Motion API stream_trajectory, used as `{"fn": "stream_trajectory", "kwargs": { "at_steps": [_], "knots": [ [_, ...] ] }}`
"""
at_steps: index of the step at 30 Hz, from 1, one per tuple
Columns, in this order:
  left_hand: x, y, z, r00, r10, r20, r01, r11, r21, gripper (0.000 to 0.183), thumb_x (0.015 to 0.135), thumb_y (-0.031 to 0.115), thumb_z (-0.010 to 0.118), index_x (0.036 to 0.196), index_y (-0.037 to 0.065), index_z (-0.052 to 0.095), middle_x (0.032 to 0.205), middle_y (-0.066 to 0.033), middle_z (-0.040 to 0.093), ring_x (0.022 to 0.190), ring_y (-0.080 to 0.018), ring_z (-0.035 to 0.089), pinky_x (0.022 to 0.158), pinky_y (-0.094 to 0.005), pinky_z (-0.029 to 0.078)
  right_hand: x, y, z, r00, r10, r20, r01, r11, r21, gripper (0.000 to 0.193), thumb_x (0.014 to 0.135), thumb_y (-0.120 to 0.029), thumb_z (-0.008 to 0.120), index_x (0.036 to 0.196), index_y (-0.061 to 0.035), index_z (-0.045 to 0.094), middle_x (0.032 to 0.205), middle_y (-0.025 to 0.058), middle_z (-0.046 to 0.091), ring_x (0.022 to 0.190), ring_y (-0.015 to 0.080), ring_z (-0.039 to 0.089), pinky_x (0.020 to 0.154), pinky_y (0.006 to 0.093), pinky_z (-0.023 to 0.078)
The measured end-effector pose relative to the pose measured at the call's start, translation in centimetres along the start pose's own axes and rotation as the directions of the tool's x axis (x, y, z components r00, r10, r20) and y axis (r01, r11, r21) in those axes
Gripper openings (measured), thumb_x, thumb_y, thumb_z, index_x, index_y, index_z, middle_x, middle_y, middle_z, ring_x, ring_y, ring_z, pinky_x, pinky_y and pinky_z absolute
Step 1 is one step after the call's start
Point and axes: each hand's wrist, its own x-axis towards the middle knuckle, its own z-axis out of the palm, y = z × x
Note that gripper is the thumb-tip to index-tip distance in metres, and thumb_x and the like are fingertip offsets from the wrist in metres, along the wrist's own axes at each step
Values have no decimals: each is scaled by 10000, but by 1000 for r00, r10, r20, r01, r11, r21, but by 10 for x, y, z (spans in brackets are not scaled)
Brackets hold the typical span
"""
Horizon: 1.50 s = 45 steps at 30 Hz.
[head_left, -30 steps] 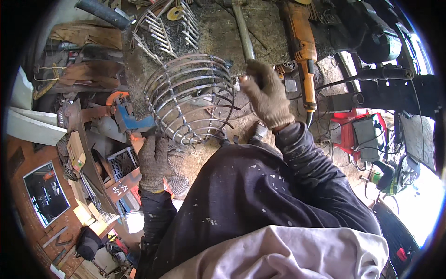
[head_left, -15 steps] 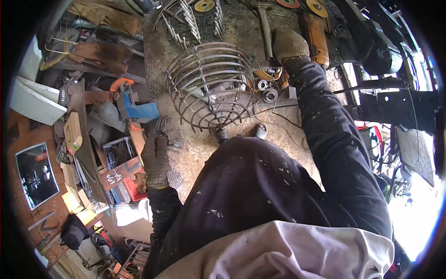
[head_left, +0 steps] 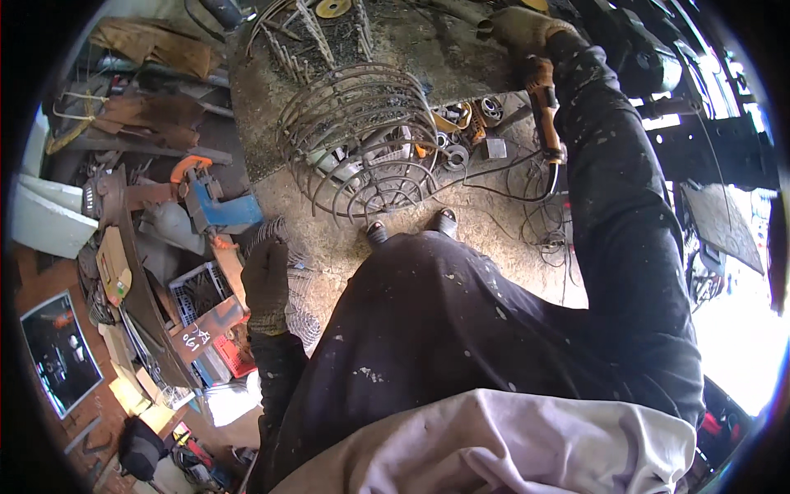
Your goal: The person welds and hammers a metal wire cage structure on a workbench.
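Observation:
My right hand (head_left: 527,31), in a knitted work glove, is closed at the far edge of view, where a hammer handle (head_left: 457,10) runs into its fingers. The hammer's head is out of sight. Just below that hand, an orange angle grinder (head_left: 543,107) lies along the bench's right part, its cord trailing down. My gloved left hand (head_left: 267,284) hangs low at my left side, fingers loosely extended and nothing visible in them. A round cage of bent metal bars (head_left: 362,140) sits at the bench's near edge, touched by neither hand.
Twisted metal rods (head_left: 317,37) and a yellow disc (head_left: 333,7) lie on the dark workbench (head_left: 255,99). A blue clamp-like tool (head_left: 218,202) and a crate (head_left: 197,292) stand left. Metal rings (head_left: 455,156) and loose cords (head_left: 518,196) lie below the bench. Coiled wire mesh is beside my left hand.
My right hand has moved farther forward, and the hammer handle has swung from upright in view to slanting into it. The view has shifted; the grinder now appears lower and more left.

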Motion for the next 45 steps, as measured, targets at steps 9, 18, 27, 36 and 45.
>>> {"fn": "stream_trajectory", "kwargs": {
  "at_steps": [9, 18, 27, 36, 45],
  "knots": [
    [32, -31, 8, 983, 171, 72, -167, 984, -56, 267, 933, 209, 662, 1090, -8, 667, 1007, -189, 692, 918, -326, 669, 834, -436, 512, -58, 33, -11, 994, 65, 84, -66, 998, 6, 259, 889, -136, 598, 1103, -34, 702, 1111, 126, 687, 937, 262, 674, 797, 355, 549],
    [44, 21, -16, 983, 146, 108, -131, 982, -137, 268, 951, 148, 645, 1146, -34, 654, 1010, -154, 698, 886, -244, 672, 824, -351, 523, -157, 34, -41, 960, -256, -114, 228, 950, -212, 263, 895, -107, 606, 1119, 3, 689, 1137, 105, 676, 889, 227, 678, 760, 324, 555],
    [36, 176, -7, 890, 431, 148, -364, 868, -337, 300, 1002, 149, 589, 1240, -33, 590, 1124, -110, 649, 931, -159, 630, 858, -304, 505, -226, -206, 28, 914, 77, -399, 366, 270, 891, 446, 839, -15, 574, 1283, -30, 610, 946, 139, 695, 863, 260, 693, 740, 385, 553],
    [12, 168, 29, 838, 533, -119, -534, 845, 25, 234, 969, 172, 623, 1123, -4, 640, 868, -34, 611, 733, -89, 533, 629, -270, 441, -234, -148, 32, 897, -277, -344, 421, 301, 856, 448, 859, -195, 704, 1250, 2, 606, 1031, 200, 686, 954, 349, 685, 812, 416, 553],
    [-64, 264, 0, 965, -204, 166, 236, 949, -211, 443, 967, 152, 568, 1387, 9, 545, 682, -23, 593, 493, -49, 402, 476, -221, 305, -192, -96, 111, 857, -101, 505, -486, -486, 727, 460, 1020, -337, 578, 1333, -4, 532, 1186, 175, 662, 1046, 272, 675, 927, 385, 539]
  ]
}}
